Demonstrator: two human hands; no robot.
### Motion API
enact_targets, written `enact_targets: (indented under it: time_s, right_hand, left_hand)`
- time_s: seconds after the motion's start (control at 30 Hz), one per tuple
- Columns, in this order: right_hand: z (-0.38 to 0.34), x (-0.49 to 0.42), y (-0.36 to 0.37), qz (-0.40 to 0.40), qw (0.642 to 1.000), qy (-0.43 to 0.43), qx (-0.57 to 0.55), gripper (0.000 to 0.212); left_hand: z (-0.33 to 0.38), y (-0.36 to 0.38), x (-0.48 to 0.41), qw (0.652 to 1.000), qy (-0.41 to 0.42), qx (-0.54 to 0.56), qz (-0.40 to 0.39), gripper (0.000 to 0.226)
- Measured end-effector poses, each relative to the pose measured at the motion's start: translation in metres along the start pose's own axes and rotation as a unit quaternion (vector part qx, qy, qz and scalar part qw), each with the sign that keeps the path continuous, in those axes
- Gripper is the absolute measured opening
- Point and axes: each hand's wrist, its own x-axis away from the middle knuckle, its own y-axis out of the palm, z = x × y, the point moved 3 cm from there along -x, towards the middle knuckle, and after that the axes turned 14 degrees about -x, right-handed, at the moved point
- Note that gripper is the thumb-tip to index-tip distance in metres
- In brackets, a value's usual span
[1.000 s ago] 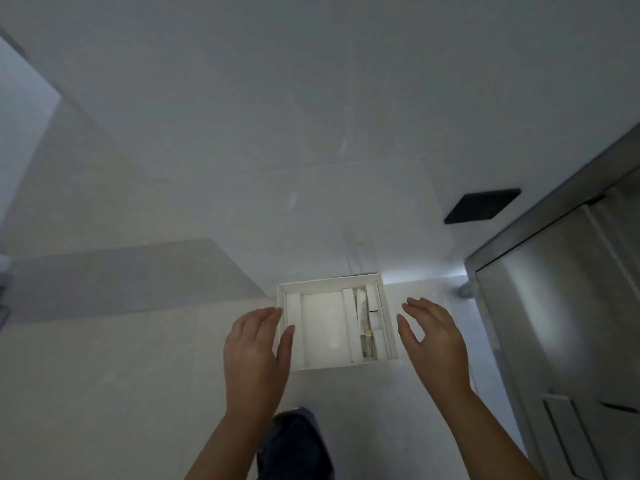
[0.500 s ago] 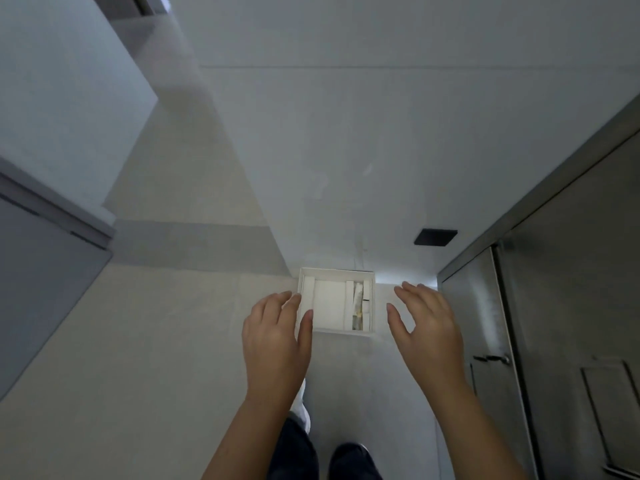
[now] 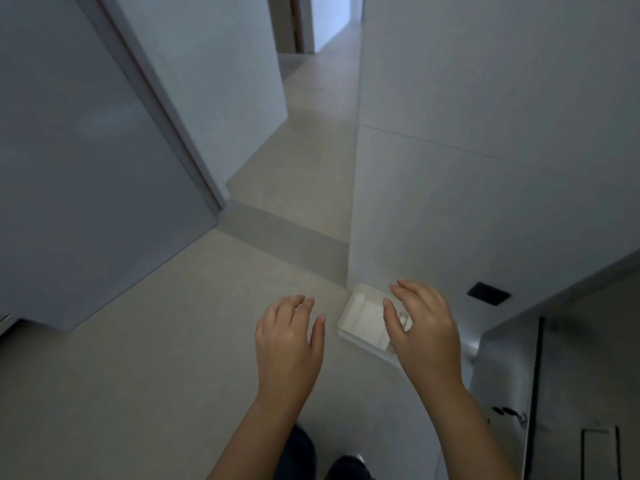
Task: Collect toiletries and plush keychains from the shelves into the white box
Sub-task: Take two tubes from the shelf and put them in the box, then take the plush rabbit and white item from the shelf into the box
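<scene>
— Where is the box (image 3: 363,314) seen?
— On the floor (image 3: 166,348), set against the foot of the wall (image 3: 485,174), just by its corner. Pale items are made out inside, too blurred to be named.
— And the hands?
— Both are held out, palms down. The left hand (image 3: 287,348) is loosely spread left of the box, nothing gripped. The right hand (image 3: 424,329) is relaxed too, fingers parted, overlapping the box's right side; contact cannot be told.
</scene>
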Motion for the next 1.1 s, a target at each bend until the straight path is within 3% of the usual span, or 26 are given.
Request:
enact_targets:
  time_s: [0.27, 0.53, 1.1]
  right_hand:
    - [-0.09, -0.009, 0.025, -0.07, 0.991, -0.103, -0.042, 0.023]
    - [-0.188, 0.019, 0.071, -0.138, 0.969, -0.189, -0.074, 0.022]
    - [-0.426, 0.214, 0.193, -0.262, 0.893, -0.316, -0.183, 0.022]
  left_hand:
    - [-0.059, -0.071, 0.023, 0.99, -0.132, 0.024, 0.047, 0.025]
    - [-0.146, -0.151, 0.072, 0.97, -0.217, -0.02, 0.105, 0.031]
    - [-0.359, -0.297, 0.296, 0.909, -0.347, -0.082, 0.218, 0.04]
